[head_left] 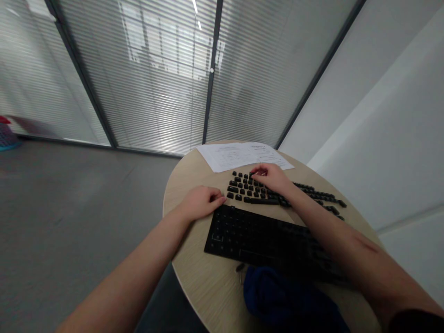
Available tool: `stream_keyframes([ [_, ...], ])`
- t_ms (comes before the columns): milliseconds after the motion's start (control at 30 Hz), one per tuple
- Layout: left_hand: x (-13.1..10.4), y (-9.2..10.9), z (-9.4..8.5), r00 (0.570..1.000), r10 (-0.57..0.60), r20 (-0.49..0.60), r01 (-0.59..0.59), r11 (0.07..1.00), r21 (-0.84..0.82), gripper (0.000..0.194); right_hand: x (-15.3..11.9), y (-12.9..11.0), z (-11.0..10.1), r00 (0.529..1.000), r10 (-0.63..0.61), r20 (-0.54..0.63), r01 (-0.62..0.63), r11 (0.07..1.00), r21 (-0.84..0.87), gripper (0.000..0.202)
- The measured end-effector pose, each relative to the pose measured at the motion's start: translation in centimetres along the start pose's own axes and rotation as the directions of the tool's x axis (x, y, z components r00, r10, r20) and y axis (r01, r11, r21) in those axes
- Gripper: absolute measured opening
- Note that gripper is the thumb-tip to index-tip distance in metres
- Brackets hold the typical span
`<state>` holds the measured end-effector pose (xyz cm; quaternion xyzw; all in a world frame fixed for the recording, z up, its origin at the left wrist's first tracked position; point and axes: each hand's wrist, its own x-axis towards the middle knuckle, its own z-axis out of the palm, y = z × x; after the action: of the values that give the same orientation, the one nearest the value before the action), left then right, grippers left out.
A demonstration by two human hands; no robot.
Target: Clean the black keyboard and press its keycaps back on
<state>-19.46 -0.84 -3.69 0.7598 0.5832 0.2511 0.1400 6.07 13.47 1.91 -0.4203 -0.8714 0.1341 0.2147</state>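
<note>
Right hand [272,176] is over the loose black keycaps [232,189], thumb and fingertips bent in close together at the top row, near the paper. Can't tell if there's actually a cap pinched in there, too small and blurry. Left hand [203,202] sits loosely curled on the pale wood tabletop [183,182], thumb just beside the upper left corner of the black keyboard [256,231]; can't see whether anything's tucked inside it.

The caps lie in rough rows just beyond the keyboard, long spacebar [264,201] in the nearest row, and the right forearm crosses over part of both. Past them are some printed sheets [232,159] at the far edge. On the near side there's a bunched blue cloth [274,291] and a small dark thing [240,267] beside it. Further out: gray floor [138,185], glass partition with blinds [163,83], white wall [391,120] on the right.
</note>
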Motion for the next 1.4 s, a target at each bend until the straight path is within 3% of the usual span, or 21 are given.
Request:
stream_keyframes([
  [133,0.0,0.2,0.0,1.000,-0.002,0.012,0.002,1.000,0.014,0.039,-7.0,-3.5,1.0,0.984,-0.165,0.065,0.154,0.976,0.151,0.014],
  [267,-0.1,0.7,-0.1,1.000,-0.002,-0.001,0.002,0.999,0.044,0.041,-9.8,-4.5,3.2,0.985,-0.168,0.024,0.158,0.961,0.226,0.013],
  [433,-0.4,1.0,-0.1,0.998,0.062,-0.028,-0.063,0.998,-0.018,0.037,-9.3,-3.8,5.0,0.999,-0.042,-0.002,0.040,0.935,0.353,0.016],
  [567,-0.4,0.9,-0.1,0.993,0.104,-0.057,-0.111,0.985,-0.133,0.027,-9.2,-3.8,5.4,0.993,-0.114,-0.013,0.111,0.925,0.362,0.014],
  [1000,-0.3,1.2,0.0,0.994,0.103,0.026,-0.099,0.985,-0.138,0.026,-9.2,-4.0,5.8,0.940,-0.339,-0.040,0.339,0.918,0.206,0.017],
  [1267,-0.3,1.2,0.1,0.995,0.094,0.021,-0.091,0.988,-0.121,0.024,-9.1,-4.0,5.9,0.923,-0.381,-0.047,0.384,0.917,0.111,0.011],
  [1400,-0.3,1.0,0.1,0.995,0.098,0.016,-0.096,0.989,-0.114,0.024,-9.1,-3.5,6.1,0.912,-0.406,-0.063,0.411,0.898,0.160,0.012],
])
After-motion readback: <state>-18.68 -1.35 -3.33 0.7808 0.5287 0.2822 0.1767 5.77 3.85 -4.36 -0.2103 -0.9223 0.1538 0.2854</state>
